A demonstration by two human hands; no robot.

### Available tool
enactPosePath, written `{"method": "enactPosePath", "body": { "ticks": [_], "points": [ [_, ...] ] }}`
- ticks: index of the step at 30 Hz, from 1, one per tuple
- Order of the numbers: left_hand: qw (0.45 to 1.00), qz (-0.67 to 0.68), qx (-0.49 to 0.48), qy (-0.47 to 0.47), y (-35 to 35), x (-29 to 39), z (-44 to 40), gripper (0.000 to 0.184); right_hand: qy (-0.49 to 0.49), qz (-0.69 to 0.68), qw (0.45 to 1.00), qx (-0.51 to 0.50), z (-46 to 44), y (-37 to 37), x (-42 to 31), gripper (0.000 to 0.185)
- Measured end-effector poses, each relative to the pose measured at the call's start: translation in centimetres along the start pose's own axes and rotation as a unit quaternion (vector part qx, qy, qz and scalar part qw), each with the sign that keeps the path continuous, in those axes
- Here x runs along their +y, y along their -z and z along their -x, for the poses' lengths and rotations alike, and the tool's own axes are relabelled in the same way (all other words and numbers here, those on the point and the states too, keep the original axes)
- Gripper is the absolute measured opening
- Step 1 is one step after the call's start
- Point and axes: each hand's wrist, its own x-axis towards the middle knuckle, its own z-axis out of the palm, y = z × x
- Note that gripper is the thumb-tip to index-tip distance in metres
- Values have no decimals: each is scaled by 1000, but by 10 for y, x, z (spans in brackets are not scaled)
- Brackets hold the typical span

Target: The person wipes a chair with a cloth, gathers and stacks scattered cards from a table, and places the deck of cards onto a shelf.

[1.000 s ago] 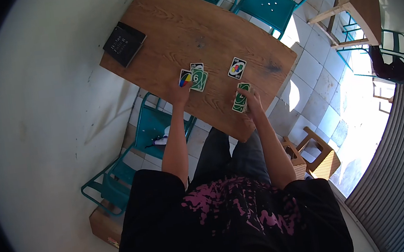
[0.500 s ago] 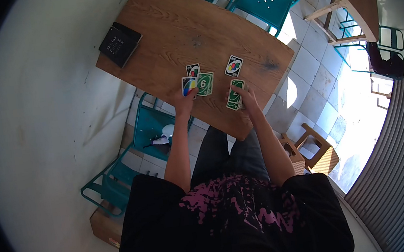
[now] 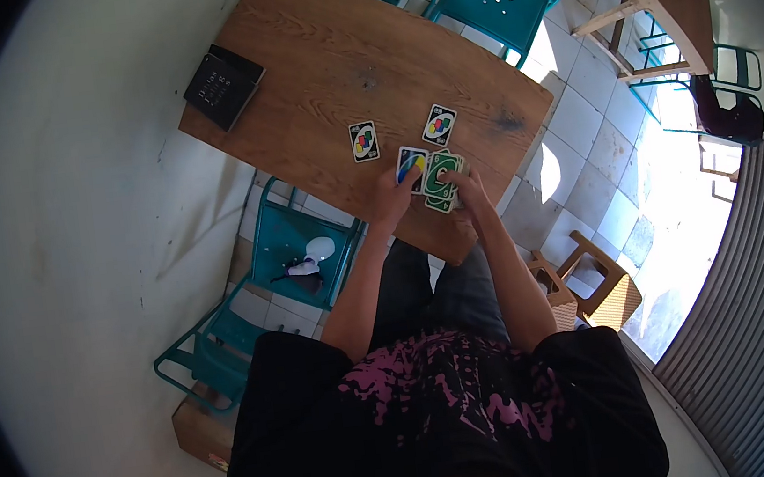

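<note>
Pinched between the thumb and fingers of my left hand (image 3: pixel 391 196) is a wild Uno card (image 3: pixel 408 169) with a blue and yellow patch. My right hand (image 3: pixel 468 191) is closed on a small overlapping stack of green Uno cards (image 3: pixel 441 173). The two hands are close together, and the wild card's edge meets the left side of the green stack. Farther up the table lie two Uno cards with a multicoloured oval: a left oval card (image 3: pixel 363 142) and a right oval card (image 3: pixel 440 125). My fingers cover the lower parts of the held cards.
The wooden table (image 3: pixel 323 47) carries a black book (image 3: pixel 223 85) near its left end. Teal chairs stand beyond it, including a far chair (image 3: pixel 497 9), and a near-left chair (image 3: pixel 295 258) has a white object on its seat. A wooden stool (image 3: pixel 609 283) stands right of my legs.
My left hand has moved right with the wild card, up to the right hand. The green 6 has left the left oval card, and another green card now tops the right-hand stack.
</note>
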Motion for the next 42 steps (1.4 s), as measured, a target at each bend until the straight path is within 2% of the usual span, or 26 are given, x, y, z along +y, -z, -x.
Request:
{"method": "enactPosePath", "body": {
  "ticks": [3,5,6,8,9,11,12,13,16,17,20,21,24,25,28,33,36,37,38,39,40,42],
  "points": [
    [999,6,53,-6,15,1,-14,32,17,-100,995,-2,16,-6,-12,34],
    [986,-75,147,-23,31,7,-25,37,3,-97,995,-14,9,8,-6,35],
    [986,-76,145,-23,37,8,-34,37,-12,-94,995,-27,6,14,-5,37],
    [918,-278,277,-56,44,8,-48,33,-27,-91,995,-40,4,22,2,38],
    [918,-278,276,-57,42,7,-51,33,-15,-137,989,-53,6,23,1,39],
    [855,-394,303,-145,37,6,-56,31,11,-226,971,-81,13,21,-3,41],
    [815,-449,315,-189,35,6,-58,30,12,-226,971,-81,13,23,-2,41],
    [814,-449,315,-191,33,7,-62,30,15,-247,965,-85,14,23,-4,41],
    [893,-343,261,-128,34,5,-69,29,18,-292,952,-94,18,24,-3,44],
    [893,-343,262,-129,35,3,-70,29,25,-276,957,-90,20,26,-4,44],
    [945,-290,137,-68,27,7,-73,28,47,-242,966,-80,18,39,-8,44],
    [945,-290,135,-67,20,8,-73,28,39,-237,967,-88,17,44,-7,45],
    [923,-333,127,-145,-13,14,-82,26,21,-222,969,-108,13,55,-7,46],
    [923,-332,128,-146,-25,16,-82,26,6,-212,973,-86,12,57,-10,46],
    [812,-473,184,-288,-63,25,-79,25,-21,-193,980,-38,14,67,-18,47],
    [833,-459,168,-260,-91,11,-89,28,22,-214,977,11,21,86,-35,48],
    [944,-218,168,-182,-99,18,-80,33,32,-233,972,6,19,101,-52,48],
    [944,-217,171,-183,-108,25,-70,33,36,-223,974,-7,18,107,-57,49],
    [988,-77,79,-112,-117,29,-55,34,39,-214,976,-20,19,112,-60,50],
    [997,66,-15,-39,-127,35,-41,34,43,-206,977,-35,18,115,-64,51],
    [997,66,-11,-43,-139,35,-27,34,43,-204,977,-40,18,117,-68,51],
    [997,3,-77,-23,-168,35,-5,33,55,-199,976,-68,16,119,-83,51]
  ]
}}
